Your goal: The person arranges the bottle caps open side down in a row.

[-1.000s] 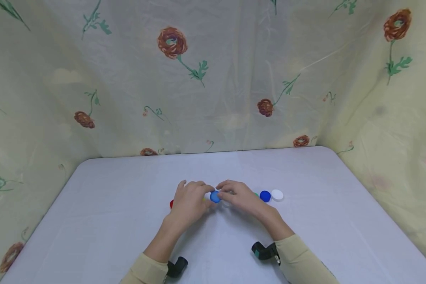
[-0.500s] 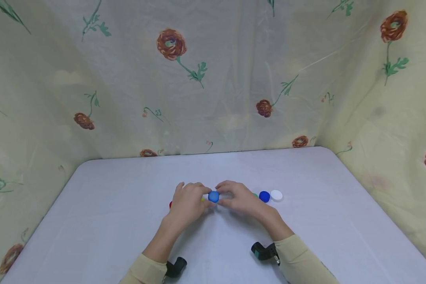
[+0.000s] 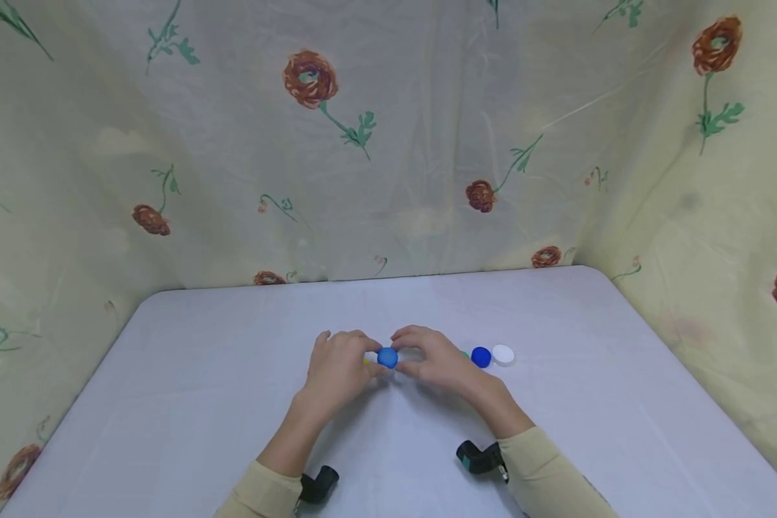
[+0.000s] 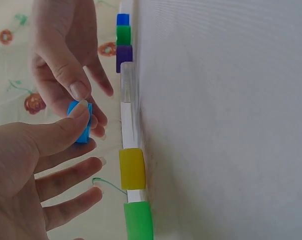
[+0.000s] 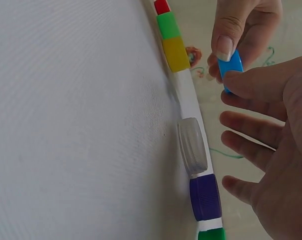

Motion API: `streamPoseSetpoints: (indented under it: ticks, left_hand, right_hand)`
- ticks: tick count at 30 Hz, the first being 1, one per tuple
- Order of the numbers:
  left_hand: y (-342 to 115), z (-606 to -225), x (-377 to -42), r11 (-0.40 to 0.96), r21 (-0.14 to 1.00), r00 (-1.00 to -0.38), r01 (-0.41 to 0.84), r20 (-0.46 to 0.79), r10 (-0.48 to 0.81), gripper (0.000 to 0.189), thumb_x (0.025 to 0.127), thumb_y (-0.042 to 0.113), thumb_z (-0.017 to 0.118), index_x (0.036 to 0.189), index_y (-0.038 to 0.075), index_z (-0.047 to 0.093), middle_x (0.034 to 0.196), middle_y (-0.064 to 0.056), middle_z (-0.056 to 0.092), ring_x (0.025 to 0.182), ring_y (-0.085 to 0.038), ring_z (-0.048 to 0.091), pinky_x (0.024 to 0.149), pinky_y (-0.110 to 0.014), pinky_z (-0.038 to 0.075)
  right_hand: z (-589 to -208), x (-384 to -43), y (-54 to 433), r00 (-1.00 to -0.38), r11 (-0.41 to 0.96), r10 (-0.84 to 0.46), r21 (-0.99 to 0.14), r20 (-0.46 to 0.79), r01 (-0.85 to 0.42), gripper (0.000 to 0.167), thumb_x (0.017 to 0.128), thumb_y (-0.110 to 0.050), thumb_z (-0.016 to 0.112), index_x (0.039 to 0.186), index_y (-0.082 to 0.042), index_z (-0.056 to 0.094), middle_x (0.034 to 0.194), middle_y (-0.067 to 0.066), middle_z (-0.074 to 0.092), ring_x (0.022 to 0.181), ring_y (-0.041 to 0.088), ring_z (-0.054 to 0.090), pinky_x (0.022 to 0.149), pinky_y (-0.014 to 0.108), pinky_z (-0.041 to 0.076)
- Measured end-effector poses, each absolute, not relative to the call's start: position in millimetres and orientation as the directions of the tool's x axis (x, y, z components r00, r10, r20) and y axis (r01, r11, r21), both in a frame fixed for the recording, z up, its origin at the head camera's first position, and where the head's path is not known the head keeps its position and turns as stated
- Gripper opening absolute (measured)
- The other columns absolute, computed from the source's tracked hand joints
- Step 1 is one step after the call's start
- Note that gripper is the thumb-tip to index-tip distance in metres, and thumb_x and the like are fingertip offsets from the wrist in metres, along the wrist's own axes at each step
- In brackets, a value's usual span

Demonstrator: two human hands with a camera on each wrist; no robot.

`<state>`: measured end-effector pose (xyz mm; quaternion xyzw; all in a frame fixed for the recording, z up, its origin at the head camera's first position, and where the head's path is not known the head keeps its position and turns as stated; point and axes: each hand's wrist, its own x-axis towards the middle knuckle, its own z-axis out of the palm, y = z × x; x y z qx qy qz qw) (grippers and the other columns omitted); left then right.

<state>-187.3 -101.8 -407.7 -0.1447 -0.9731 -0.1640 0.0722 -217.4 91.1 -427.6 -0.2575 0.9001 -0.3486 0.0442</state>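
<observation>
Room: a pale floral curtain [image 3: 388,244], rust-coloured blooms on green stems, hangs behind the work area and down both sides. Surface: white table [image 3: 201,403], far corners rounded. My forearms, in pale sleeves [image 3: 557,475], reach in over its near side, a black wrist camera [image 3: 481,458] on each. My left hand [image 3: 339,363] and right hand [image 3: 437,360] meet near mid-table, raised above the surface. A row of bottle caps rests below them; left to right: red cap [image 5: 162,6], light-green cap [image 5: 168,25], yellow cap [image 5: 176,54], clear ribbed cap [image 5: 193,146], purple cap [image 5: 205,197], dark-green cap [image 5: 211,235], dark-blue cap [image 3: 481,357], white cap [image 3: 503,355]. Held item: one light-blue bottle cap [image 3: 387,357], in the air above the stretch between yellow and clear. My thumb and forefinger are clamped on it from each side; my other left and right fingers stand apart. Orientation: round face up, roughly level; its longer dimension, the width, runs from hand to hand, its short height upright.
</observation>
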Motion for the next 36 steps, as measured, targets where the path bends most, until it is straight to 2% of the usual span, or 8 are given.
streamPoseSetpoints:
  ticks: [12,17,27,36]
  left_hand:
    - [-102.2,-410.1,-187.1,0.908,0.286,-0.941,0.308,0.235,0.245,0.032,0.075,0.04,0.085,0.098,0.02,0.077,0.101,-0.001,0.076,0.099,-0.025,0.07,0.105,-0.064,0.038]
    - [-101.5,-410.4,-188.9,0.914,0.277,-0.945,0.298,0.218,0.242,0.029,0.076,0.04,0.085,0.095,0.019,0.077,0.099,-0.001,0.076,0.096,-0.024,0.07,0.104,-0.062,0.04]
    - [-97.5,-410.8,-191.6,0.916,0.28,-0.956,0.287,0.144,0.255,0.028,0.08,0.036,0.083,0.101,0.018,0.078,0.1,-0.002,0.076,0.098,-0.024,0.068,0.098,-0.054,0.044]
    - [-93.8,-413.0,-191.2,0.918,0.264,-0.955,0.295,0.093,0.28,0.03,0.084,0.034,0.079,0.107,0.016,0.077,0.104,-0.003,0.076,0.102,-0.025,0.069,0.095,-0.052,0.046]
  right_hand:
    - [-425.0,-213.8,87.8,-0.873,0.675,-0.483,-0.605,0.072,-0.423,0.023,0.092,-0.02,0.067,0.113,-0.012,0.073,0.136,0.006,0.062,0.135,0.029,0.051,0.114,0.05,0.038]
    - [-426.0,-215.1,87.8,-0.875,0.687,-0.475,-0.585,0.089,-0.432,0.022,0.092,-0.019,0.067,0.111,-0.011,0.073,0.135,0.007,0.062,0.134,0.029,0.052,0.114,0.048,0.039]
    - [-428.4,-216.6,88.4,-0.884,0.726,-0.464,-0.547,0.058,-0.417,0.02,0.093,-0.018,0.067,0.11,-0.011,0.074,0.136,0.007,0.062,0.135,0.029,0.052,0.114,0.047,0.04]
    - [-432.7,-217.8,89.5,-0.876,0.736,-0.478,-0.516,0.061,-0.438,0.02,0.092,-0.016,0.066,0.109,-0.012,0.074,0.134,0.007,0.063,0.133,0.029,0.054,0.112,0.047,0.042]
